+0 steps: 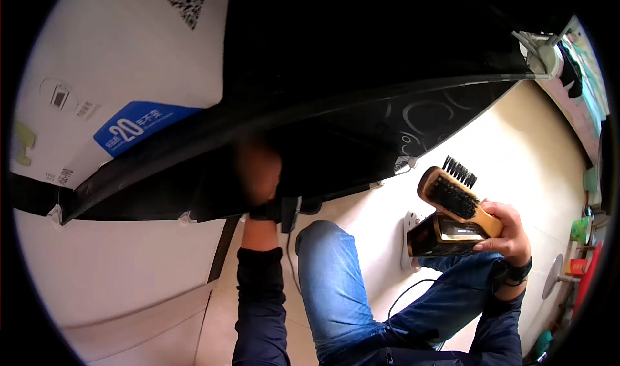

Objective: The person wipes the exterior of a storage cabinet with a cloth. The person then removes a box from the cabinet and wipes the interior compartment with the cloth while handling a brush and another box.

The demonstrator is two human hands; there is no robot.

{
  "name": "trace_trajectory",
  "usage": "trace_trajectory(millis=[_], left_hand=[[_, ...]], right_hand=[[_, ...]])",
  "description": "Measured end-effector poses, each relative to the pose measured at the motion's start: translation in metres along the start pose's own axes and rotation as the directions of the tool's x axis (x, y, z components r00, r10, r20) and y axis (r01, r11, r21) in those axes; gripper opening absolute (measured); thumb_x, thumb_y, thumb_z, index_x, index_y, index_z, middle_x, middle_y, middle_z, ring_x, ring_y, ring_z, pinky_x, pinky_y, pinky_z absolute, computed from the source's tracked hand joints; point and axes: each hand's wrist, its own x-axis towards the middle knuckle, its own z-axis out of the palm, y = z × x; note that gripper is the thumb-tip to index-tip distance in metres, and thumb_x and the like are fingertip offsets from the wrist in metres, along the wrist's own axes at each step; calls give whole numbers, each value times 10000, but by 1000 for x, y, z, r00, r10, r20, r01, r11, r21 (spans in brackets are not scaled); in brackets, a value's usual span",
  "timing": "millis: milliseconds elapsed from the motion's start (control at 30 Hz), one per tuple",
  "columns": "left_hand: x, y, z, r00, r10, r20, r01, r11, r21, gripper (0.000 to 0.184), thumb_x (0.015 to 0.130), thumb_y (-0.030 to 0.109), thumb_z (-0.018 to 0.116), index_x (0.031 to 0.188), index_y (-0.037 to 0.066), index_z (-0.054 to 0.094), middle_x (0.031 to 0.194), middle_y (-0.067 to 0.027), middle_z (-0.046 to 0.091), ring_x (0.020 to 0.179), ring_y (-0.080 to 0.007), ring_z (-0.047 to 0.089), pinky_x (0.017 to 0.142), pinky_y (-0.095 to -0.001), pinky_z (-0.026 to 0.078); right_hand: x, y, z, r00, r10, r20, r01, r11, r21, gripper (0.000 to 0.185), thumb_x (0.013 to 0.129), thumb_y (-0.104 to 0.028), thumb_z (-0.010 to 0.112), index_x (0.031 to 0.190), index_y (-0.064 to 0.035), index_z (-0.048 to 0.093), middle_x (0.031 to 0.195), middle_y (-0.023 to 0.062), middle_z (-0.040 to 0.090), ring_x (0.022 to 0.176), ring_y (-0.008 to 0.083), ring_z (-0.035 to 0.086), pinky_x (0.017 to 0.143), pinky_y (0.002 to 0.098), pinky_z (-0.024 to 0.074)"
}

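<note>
My right hand (510,233) is closed around the wooden handle of a shoe brush (455,195) with black bristles on two sides. The same hand also grips a black box (436,235) with gold edging, held just below the brush. On the left, my left hand (258,169) reaches into the dark opening of a black fabric rack (361,140). Its fingers are blurred and lost in shadow, so their pose and anything in them cannot be made out.
A white carton (148,49) with a blue label stands on the rack at upper left. Behind the black box is a white power strip (408,220) on the pale floor (516,153). My bent knees in jeans (332,269) are below the rack. Several small items line the right edge.
</note>
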Motion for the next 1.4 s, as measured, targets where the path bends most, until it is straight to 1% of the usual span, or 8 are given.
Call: trace_trajectory(millis=[133,633,767,900,1067,1233,1333,1400], left_hand=[[-8,108,-32,976,211,48,-216,963,161,389,706,48,453,1094,17,451,1085,-186,471,994,-334,437,867,-417,321],[-85,245,-20,903,319,288,-98,806,-584,440,679,-59,411,1104,43,453,1145,-136,418,1092,-333,316,921,-365,273],[-78,236,-23,904,418,-88,-332,557,-761,315,722,-26,416,1017,10,522,956,-96,553,938,-210,483,835,-295,363],[-84,188,-36,556,574,601,808,-205,-552,220,789,130,464,958,3,521,906,-70,562,832,-118,535,739,-233,424],[-130,85,-115,707,-130,695,577,-462,-674,367,690,-19,461,1054,23,475,1004,-103,524,868,-204,528,714,-285,459],[-114,18,-170,862,-419,285,220,-198,-955,414,678,-55,395,1082,9,462,978,-90,528,893,-177,509,765,-270,417],[-114,-22,-131,890,-447,88,205,220,-954,392,692,-22,392,1068,32,487,974,-90,542,820,-208,538,736,-306,428],[-114,-47,-86,975,-62,-212,-22,928,-372,392,681,-40,381,1040,42,514,1040,-119,519,916,-283,502,800,-362,398]], right_hand=[[0,0,-2,997,-36,64,40,998,-51,484,490,-75,755,901,4,512,736,110,497,663,205,476,592,265,382],[-4,-8,8,996,83,-19,-81,994,77,448,530,-94,743,903,19,521,795,78,517,712,154,488,652,224,393],[1,-16,14,995,95,-26,-93,994,64,447,536,-92,742,908,19,520,799,84,514,714,160,488,655,225,394],[9,-13,16,999,23,41,-28,993,115,471,510,-106,753,894,26,513,792,95,509,716,181,486,656,235,393],[7,-15,17,997,73,36,-77,989,125,519,466,-119,770,887,35,507,788,96,526,732,179,492,674,244,386],[10,-19,15,985,174,-4,-168,960,222,492,476,-97,763,878,33,511,810,99,532,736,159,496,670,228,388],[8,-21,11,996,80,41,-84,989,119,468,482,-89,762,861,31,515,797,100,521,718,168,487,658,236,390],[9,-16,9,996,58,65,-66,990,126,457,488,-92,761,855,30,516,783,96,516,707,167,482,649,236,388]])
